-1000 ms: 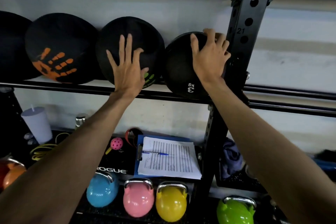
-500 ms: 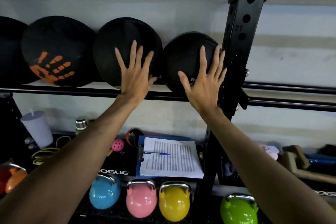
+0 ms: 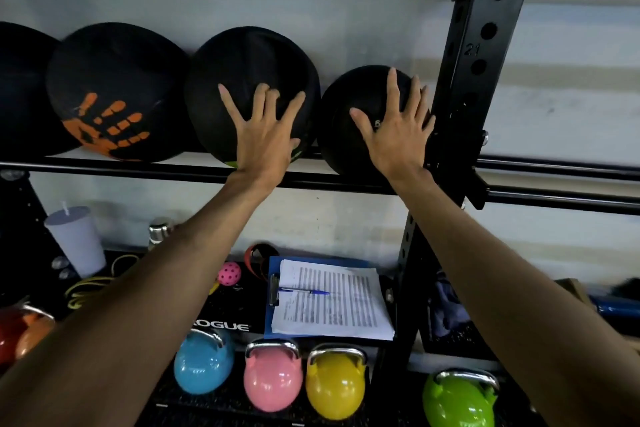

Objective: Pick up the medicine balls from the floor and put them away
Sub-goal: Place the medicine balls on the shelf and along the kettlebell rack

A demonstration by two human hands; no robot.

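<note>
Just left of the upright [image 3: 478, 62], on the rail [image 3: 138, 172]: small ball [image 3: 339, 146], pressed by the right hand [image 3: 398, 135], palm flat, fingers [image 3: 393, 90] straight and spread, little finger close against the upright, clamped on nothing. Further left of the upright, just beside the small ball: big ball [image 3: 249, 59], under the left hand [image 3: 265, 135], fingers [image 3: 258, 104] splayed wide, tips on the black surface, gripping nothing. Further left again: handprint ball [image 3: 114, 94]. Below, left of the upright: clipboard [image 3: 329, 298], kettlebells [image 3: 273, 381].
</note>
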